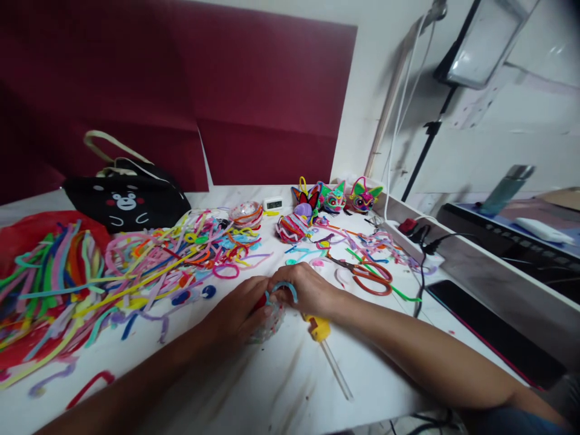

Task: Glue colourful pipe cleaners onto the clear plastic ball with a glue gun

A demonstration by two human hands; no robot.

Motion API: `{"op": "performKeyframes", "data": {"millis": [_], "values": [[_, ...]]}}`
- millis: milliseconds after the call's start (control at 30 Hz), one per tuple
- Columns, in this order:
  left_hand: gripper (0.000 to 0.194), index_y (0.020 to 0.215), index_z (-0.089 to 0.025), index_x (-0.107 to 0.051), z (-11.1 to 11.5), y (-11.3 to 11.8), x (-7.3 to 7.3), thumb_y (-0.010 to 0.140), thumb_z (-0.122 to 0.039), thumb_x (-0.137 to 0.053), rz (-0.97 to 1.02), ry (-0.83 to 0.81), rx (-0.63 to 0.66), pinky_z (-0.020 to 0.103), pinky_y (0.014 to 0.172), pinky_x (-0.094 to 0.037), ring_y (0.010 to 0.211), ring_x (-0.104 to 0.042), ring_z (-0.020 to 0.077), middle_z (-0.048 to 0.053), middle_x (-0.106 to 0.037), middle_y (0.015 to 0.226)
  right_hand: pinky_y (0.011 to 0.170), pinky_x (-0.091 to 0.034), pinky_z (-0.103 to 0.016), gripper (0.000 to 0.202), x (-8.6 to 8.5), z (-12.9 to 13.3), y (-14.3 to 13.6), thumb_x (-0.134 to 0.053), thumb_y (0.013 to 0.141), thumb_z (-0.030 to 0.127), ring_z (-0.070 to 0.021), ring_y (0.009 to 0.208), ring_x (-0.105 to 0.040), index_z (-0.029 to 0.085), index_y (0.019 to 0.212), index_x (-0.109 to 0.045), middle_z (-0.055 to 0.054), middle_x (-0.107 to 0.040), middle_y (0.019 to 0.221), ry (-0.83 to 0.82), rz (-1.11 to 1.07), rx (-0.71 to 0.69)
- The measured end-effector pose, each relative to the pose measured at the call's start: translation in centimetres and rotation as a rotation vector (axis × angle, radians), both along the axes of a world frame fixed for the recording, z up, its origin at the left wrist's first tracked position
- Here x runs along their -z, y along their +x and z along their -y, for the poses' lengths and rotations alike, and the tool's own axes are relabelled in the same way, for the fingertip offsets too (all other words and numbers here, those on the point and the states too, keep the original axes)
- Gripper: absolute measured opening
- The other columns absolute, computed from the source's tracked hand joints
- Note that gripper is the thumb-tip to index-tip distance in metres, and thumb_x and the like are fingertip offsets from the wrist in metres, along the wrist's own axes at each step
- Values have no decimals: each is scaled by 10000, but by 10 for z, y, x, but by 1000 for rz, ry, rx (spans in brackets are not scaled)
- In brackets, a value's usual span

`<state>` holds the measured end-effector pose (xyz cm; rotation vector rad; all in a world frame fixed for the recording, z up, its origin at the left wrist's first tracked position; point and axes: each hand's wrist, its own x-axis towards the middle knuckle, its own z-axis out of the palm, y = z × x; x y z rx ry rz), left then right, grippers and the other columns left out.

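Observation:
Near the front middle of the table, my left hand (pixel 247 305) is closed around a clear, round plastic piece with red spots (pixel 267 326). The fingers cover much of it, and a bit of red shows under them. Curling up from my right hand (pixel 310 290) is a short light-blue pipe cleaner (pixel 290 287), pinched against the top of the round piece. Just under my right wrist lies a yellow hot glue gun (pixel 321 329) with a clear glue stick (pixel 336 370) pointing toward me. Beyond that hand are orange-handled scissors (pixel 372 278).
Loose pipe cleaners (pixel 136 266) in many colours spread over the left side, partly in a red bag (pixel 18 232). At the back stand a black bag (pixel 127 202), a small clock (pixel 272 204) and colourful animal-face ornaments (pixel 334 198). A phone (pixel 493 332) and power strip (pixel 414 241) are to the right.

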<state>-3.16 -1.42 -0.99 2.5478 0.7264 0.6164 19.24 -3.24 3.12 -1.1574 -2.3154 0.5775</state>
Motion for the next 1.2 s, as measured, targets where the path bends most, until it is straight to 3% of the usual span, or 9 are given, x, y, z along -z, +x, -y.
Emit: {"op": "performKeyframes", "data": {"millis": [167,300,400,533,600,700,767,867,1200], "values": [[483,1228,-198,-610,0,1,-10,1115,-586,-347,-19,-1,50,357,974,-546,1089,-650,244,94,-697,1207,757,-484,-254,263,-5,2,0,-698,829,17,-194,840,-733,187,985,-825,-68,-826,942,-9,51,-4],[573,1324,-200,-581,-5,0,-15,1089,-671,-355,-25,-10,137,370,1030,-558,1147,-663,255,108,-700,1288,742,-477,-262,265,-8,8,1,-712,817,29,-206,836,-742,200,984,-826,-64,-828,925,-25,90,18],[635,1451,-197,-524,-10,-4,-9,1079,-688,-370,-32,-8,172,393,1089,-554,1246,-660,280,137,-665,1420,728,-477,-260,239,-9,13,1,-729,824,49,-208,829,-745,200,982,-824,-65,-827,921,-44,98,41],[686,1609,-182,-348,-5,-12,7,1065,-558,-528,26,98,59,471,1151,-532,1401,-600,341,191,-565,1565,733,-483,-252,220,-9,17,1,-711,850,35,-183,791,-724,172,985,-818,-75,-823,932,-72,74,67],[598,1541,-198,-427,3,-16,13,1045,-497,-578,81,144,14,476,1135,-547,1375,-614,336,182,-589,1516,704,-474,-240,232,-9,18,1,-696,851,14,-165,736,-699,156,991,-816,-67,-811,880,-88,60,74],[366,1380,-203,-567,14,-19,13,1055,-372,-575,135,403,19,423,1076,-594,1293,-652,292,167,-625,1422,675,-464,-221,237,-9,19,1,-689,844,-8,-145,695,-673,134,987,-813,-56,-792,835,-108,34,76],[272,1320,-197,-614,19,-22,8,1072,-290,-554,142,608,63,380,1048,-615,1236,-681,259,150,-676,1334,670,-462,-211,230,-9,19,2,-686,848,-11,-133,681,-659,130,980,-811,-46,-783,819,-114,15,74],[225,1275,-170,-648,19,-24,1,1090,-231,-536,110,755,152,363,1097,-602,1265,-679,239,141,-732,1258,668,-465,-201,212,-7,18,3,-692,864,-1,-126,686,-659,125,987,-809,-45,-779,827,-119,-12,69],[235,1269,-127,-677,11,-26,5,1056,-166,-585,137,724,238,418,1145,-592,1304,-675,258,157,-766,1225,699,-478,-217,161,-5,19,7,-712,909,58,-137,726,-686,153,1006,-799,-42,-786,877,-132,-37,37]]}}
